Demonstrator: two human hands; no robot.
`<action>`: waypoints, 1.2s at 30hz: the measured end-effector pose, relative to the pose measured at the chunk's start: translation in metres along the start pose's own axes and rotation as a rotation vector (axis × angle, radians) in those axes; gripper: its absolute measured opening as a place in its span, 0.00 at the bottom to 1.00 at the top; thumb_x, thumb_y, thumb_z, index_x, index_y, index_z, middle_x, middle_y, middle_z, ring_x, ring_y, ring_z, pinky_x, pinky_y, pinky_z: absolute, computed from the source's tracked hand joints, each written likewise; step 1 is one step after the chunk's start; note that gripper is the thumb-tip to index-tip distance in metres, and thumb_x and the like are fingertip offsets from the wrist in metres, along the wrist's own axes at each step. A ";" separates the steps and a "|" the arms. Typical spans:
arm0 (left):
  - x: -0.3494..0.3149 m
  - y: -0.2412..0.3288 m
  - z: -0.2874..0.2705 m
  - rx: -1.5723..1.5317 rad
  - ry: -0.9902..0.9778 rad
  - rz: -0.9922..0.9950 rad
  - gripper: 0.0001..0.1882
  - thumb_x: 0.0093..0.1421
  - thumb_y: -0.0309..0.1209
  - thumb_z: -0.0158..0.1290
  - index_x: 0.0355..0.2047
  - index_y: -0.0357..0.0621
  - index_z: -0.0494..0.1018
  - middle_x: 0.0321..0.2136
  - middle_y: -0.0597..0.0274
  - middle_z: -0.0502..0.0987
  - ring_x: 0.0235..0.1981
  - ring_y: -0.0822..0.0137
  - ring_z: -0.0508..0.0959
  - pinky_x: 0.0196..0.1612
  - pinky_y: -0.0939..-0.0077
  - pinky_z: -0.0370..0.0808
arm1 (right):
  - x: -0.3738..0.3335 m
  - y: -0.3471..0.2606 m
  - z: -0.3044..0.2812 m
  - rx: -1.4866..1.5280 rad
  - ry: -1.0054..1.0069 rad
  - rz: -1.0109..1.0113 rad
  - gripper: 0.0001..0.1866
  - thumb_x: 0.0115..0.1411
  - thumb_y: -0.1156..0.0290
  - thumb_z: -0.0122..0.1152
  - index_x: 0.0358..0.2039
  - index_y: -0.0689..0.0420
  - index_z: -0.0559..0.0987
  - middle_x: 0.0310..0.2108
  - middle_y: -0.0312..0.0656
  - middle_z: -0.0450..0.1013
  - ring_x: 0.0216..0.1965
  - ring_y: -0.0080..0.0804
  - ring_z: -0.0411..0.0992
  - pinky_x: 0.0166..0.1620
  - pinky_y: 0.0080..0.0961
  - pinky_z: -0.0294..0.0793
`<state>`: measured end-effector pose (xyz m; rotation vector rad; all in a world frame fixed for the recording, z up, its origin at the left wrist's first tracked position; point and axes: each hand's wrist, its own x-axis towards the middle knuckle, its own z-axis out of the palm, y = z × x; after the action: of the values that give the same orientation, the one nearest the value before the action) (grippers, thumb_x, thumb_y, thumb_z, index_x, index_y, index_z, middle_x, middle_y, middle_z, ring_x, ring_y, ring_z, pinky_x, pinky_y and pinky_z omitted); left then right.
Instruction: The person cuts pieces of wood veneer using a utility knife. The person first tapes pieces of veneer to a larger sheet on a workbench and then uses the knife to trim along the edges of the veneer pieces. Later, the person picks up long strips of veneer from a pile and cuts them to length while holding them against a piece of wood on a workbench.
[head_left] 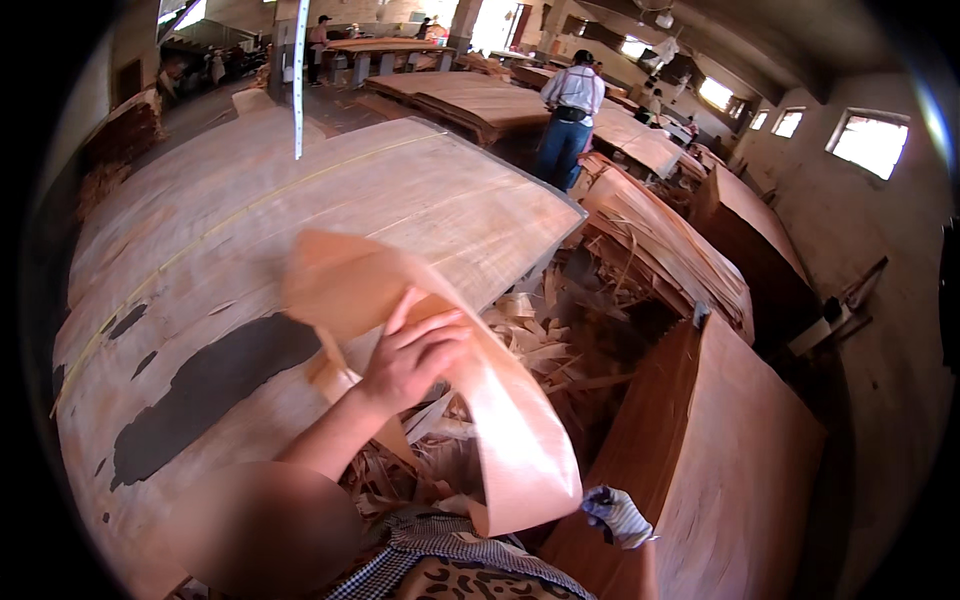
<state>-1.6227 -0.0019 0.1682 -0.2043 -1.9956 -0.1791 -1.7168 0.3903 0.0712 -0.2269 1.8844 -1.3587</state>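
A long, thin strip of wood veneer (525, 450) curls in an arc from above the table down to my right side. My bare left hand (415, 355) grips this strip near its upper part, fingers bent over it and the index finger raised. At the strip's lower end is my right hand (618, 516) in a striped, dark-tipped glove. Its fingers are curled, and what they hold is too small to make out. Beneath my left arm spreads a large veneer sheet (400, 190) on the table, with a big ragged hole (215, 395) showing dark grey.
Close by on the right stands a tall veneer stack (740, 450). Veneer scraps (530, 345) fill the gap between it and the table. A bundle of loose sheets (670, 235) lies farther off. Another person (572, 110) stands beyond the table. A white perforated strip (299, 80) hangs above it.
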 end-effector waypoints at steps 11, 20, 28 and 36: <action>-0.011 -0.030 -0.005 0.506 -0.037 -0.495 0.07 0.52 0.27 0.42 0.25 0.39 0.70 0.29 0.54 0.75 0.38 0.56 0.74 0.54 0.53 0.56 | 0.323 -0.055 0.018 -0.155 -0.743 -0.154 0.25 0.51 0.70 0.57 0.51 0.59 0.64 0.40 0.41 0.68 0.38 0.27 0.68 0.41 0.17 0.67; 0.025 -0.010 -0.047 0.855 0.291 -0.563 0.09 0.54 0.25 0.40 0.32 0.34 0.67 0.35 0.50 0.72 0.45 0.58 0.69 0.58 0.56 0.51 | 0.383 -0.091 0.112 -0.325 -1.333 -0.496 0.17 0.47 0.66 0.63 0.39 0.56 0.74 0.18 0.29 0.67 0.18 0.17 0.62 0.20 0.16 0.61; 0.044 -0.057 -0.016 0.875 0.246 -0.496 0.11 0.54 0.24 0.39 0.37 0.33 0.67 0.38 0.48 0.71 0.47 0.59 0.67 0.59 0.60 0.50 | 0.402 -0.112 0.091 -0.530 -1.334 -0.440 0.18 0.49 0.74 0.59 0.42 0.60 0.72 0.33 0.40 0.74 0.32 0.23 0.69 0.36 0.21 0.69; 0.057 -0.071 -0.016 0.752 0.499 -0.505 0.15 0.58 0.27 0.35 0.40 0.32 0.66 0.45 0.49 0.67 0.51 0.60 0.64 0.60 0.65 0.50 | 0.434 -0.118 0.170 -0.307 -1.580 -0.711 0.19 0.49 0.78 0.57 0.44 0.59 0.70 0.38 0.38 0.72 0.34 0.24 0.67 0.39 0.23 0.67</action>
<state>-1.6486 -0.0713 0.2245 0.7596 -1.4571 0.1940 -1.9282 -0.0215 -0.0578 -1.6590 0.5726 -0.7032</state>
